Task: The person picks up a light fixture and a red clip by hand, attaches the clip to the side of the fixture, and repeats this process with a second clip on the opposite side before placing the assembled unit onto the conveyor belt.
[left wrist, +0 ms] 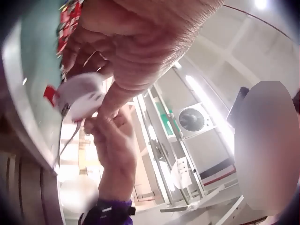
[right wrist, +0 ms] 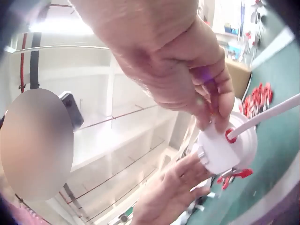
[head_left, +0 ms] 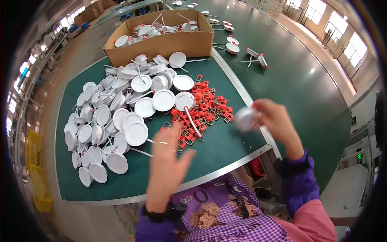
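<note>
My right hand (head_left: 276,121) holds a round white downlight (head_left: 244,120) over the table's right edge, its image blurred. In the right wrist view, thumb and fingers pinch the back of the downlight (right wrist: 219,152), where a white cable leaves a red ring and a red spring clip (right wrist: 243,174) sticks out at the rim. My left hand (head_left: 166,163) is apart from it, thumb spread and fingers extended, in front of the heap of red spring clips (head_left: 207,101). Nothing shows in its grasp. White downlights (head_left: 117,111) are piled left of the clips.
A cardboard box (head_left: 161,44) of more downlights stands at the back of the green table (head_left: 225,151). Beyond a metal rail (head_left: 236,80) runs a green conveyor belt (head_left: 298,97), with several clipped downlights (head_left: 232,48) on its far part. A yellow crate (head_left: 34,161) stands at left.
</note>
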The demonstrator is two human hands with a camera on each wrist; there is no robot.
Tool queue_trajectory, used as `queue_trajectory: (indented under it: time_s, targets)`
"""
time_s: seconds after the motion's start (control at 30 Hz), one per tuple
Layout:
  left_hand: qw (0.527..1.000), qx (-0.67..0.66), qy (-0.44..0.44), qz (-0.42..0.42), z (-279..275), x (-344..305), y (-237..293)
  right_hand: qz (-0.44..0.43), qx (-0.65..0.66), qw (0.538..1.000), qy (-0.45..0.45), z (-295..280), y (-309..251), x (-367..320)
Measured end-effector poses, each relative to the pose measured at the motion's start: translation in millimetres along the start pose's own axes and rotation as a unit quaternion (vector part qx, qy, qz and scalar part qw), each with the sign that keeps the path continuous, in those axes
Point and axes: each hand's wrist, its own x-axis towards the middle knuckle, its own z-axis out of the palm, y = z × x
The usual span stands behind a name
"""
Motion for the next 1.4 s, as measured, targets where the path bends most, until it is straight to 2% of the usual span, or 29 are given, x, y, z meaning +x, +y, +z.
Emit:
queue_trajectory:
  time_s: [0.07,0.13,0.23,0.27,0.3,0.37,0.4,0.47,0.5,0.6,0.67,0.73,0.77,0.83,0.87,0.93,0.97,1.0,1.07,1.1,1.17,1.2,1.23,1.33,1.4]
  targets:
    - [0.983,0.184,0.013,-0.013,-24.9,0.1,-22.5,0.103,-0.057,0.982,0.148,-20.1,25.8,16.0]
    - [0.952,0.303,-0.035,-0.020,-41.7,-4.0,-38.3,-0.028,-0.239,0.946,0.217,-23.2,37.8,17.5]
    - [0.943,0.325,-0.055,-0.044,-39.7,-3.0,-52.6,-0.058,-0.060,0.994,0.070,14.9,25.2,15.2]
    - [0.936,0.344,-0.061,-0.048,-35.7,-2.5,-59.3,-0.099,-0.075,0.992,0.039,31.5,18.9,14.1]
    - [0.935,0.345,-0.061,-0.046,-31.8,-1.2,-64.7,-0.100,-0.082,0.992,0.007,46.6,16.9,14.9]
    - [0.943,0.332,-0.016,0.001,-26.0,2.1,-72.2,-0.109,-0.084,0.990,0.016,70.1,13.6,20.1]
    - [0.943,0.333,-0.015,0.003,-24.6,2.9,-71.3,-0.110,-0.083,0.990,0.019,76.9,14.1,23.4]
    - [0.953,0.302,0.003,-0.021,-19.3,2.7,-66.4,-0.144,-0.210,0.967,0.013,87.3,21.0,29.5]
    - [0.953,0.302,0.005,-0.021,-16.9,1.7,-65.0,-0.166,-0.227,0.959,-0.022,89.0,25.9,29.0]
    - [0.952,0.305,0.018,-0.024,-11.1,-3.1,-61.5,-0.167,-0.240,0.956,-0.035,92.8,28.5,14.9]
    - [0.968,0.246,-0.034,-0.026,-6.1,-8.3,-57.7,-0.158,-0.243,0.956,-0.047,91.8,25.3,0.4]
    - [0.969,0.245,-0.012,-0.018,-2.3,-11.3,-51.7,-0.206,-0.203,0.957,0.019,90.6,24.1,-10.7]
    - [0.977,0.210,0.035,-0.010,-2.9,-12.1,-48.3,-0.203,-0.205,0.957,0.020,88.7,23.4,-13.9]
    - [0.981,0.154,0.118,0.014,-6.9,-11.8,-37.1,-0.172,-0.122,0.977,0.032,85.5,22.4,-18.9]
    - [0.981,0.154,0.118,0.015,-7.6,-12.9,-32.0,-0.171,-0.122,0.977,0.033,85.3,22.7,-19.6]
    - [0.978,-0.054,0.190,-0.071,-8.0,-17.6,-21.1,-0.144,-0.087,0.985,0.036,85.0,22.1,-18.4]
    - [0.970,-0.128,0.181,-0.099,-7.8,-22.3,-14.6,-0.146,-0.085,0.985,0.035,85.2,21.8,-18.4]
    - [0.970,-0.125,0.183,-0.100,-5.7,-27.5,-8.6,-0.135,-0.081,0.987,0.025,85.4,21.8,-18.5]
    - [0.903,-0.369,0.131,-0.176,1.4,-36.3,3.2,-0.124,-0.076,0.989,0.014,86.4,19.8,-18.7]
    - [0.885,-0.418,0.132,-0.156,10.7,-37.8,4.9,-0.128,-0.088,0.988,0.005,85.6,17.5,-19.9]
    - [0.850,-0.482,0.091,-0.192,21.5,-46.1,7.2,-0.130,-0.099,0.987,-0.004,83.4,11.7,-22.8]
    - [0.833,-0.510,0.072,-0.202,26.8,-49.0,7.4,-0.124,-0.065,0.990,-0.025,83.4,7.6,-23.8]
    - [0.833,-0.511,0.071,-0.202,31.8,-51.6,7.1,-0.118,-0.031,0.991,-0.047,84.0,4.9,-24.7]
    - [0.806,-0.544,0.056,-0.226,43.2,-55.2,5.7,-0.138,0.022,0.989,-0.037,87.9,0.7,-25.2]
    - [0.761,-0.579,0.068,-0.283,47.4,-56.7,4.5,-0.163,-0.013,0.985,-0.059,93.7,10.0,-28.2]
